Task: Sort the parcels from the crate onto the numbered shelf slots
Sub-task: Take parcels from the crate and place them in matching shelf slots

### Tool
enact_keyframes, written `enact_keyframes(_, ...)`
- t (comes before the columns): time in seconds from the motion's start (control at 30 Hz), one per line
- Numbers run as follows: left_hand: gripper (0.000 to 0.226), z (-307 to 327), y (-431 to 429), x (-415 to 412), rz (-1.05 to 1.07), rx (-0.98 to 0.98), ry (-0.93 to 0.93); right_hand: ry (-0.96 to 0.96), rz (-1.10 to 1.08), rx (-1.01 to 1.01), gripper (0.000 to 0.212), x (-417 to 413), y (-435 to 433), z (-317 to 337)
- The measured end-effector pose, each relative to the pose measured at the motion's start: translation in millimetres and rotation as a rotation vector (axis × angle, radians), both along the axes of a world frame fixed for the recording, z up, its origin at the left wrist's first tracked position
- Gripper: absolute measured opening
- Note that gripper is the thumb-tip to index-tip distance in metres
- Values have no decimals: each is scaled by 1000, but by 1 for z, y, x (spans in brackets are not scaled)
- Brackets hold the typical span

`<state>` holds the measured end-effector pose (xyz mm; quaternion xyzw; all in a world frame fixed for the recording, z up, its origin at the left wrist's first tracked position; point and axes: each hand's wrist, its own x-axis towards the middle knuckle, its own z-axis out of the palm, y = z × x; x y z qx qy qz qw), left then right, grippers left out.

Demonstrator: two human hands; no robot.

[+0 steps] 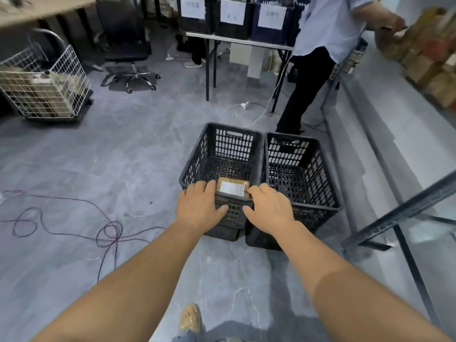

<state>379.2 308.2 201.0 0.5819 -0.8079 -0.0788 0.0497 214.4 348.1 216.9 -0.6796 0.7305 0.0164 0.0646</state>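
Note:
Two black plastic crates stand side by side on the floor. The left crate (209, 154) holds one small cardboard parcel (232, 187) with a white label, close to its near wall. My left hand (201, 208) reaches over the near rim, and its fairly straight fingers touch the parcel's left edge. My right hand (269, 208) is on the other side, its fingers curled over the parcel's right edge. Both thumbs are spread over the crate's near wall. The right crate (320, 174) looks empty. Metal shelving (394, 213) runs along the right.
A person in a light shirt (323, 28) stands behind the crates and handles boxes on the right shelf (429, 62). A wire cart of parcels (42, 87) is at left, an office chair (128, 50) and a table with bins (237, 18) behind. Cables (108, 233) lie on the floor at left.

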Motion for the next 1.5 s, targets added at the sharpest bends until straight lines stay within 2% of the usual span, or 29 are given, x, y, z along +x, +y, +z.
enact_keyframes(0.27, 75, -14, -117, 19, -69, 35, -31, 8, -68, 17, 43, 5, -102, -3)
enact_keyframes(0.7, 74, -66, -267, -36, -106, 144, -87, -27, -112, 129, 48, -61, -258, -53)
enact_keyframes(1.07, 75, -159, -350, -65, -75, 365, -133, -104, -183, 324, 45, -113, -343, -157)
enact_keyframes(1.33, 76, -254, -372, -78, -58, 562, -146, -258, -295, 453, 47, -110, -347, -256)
enact_keyframes(1.5, 76, -307, -382, -92, -88, 614, -148, -299, -371, 503, 51, -104, -349, -311)
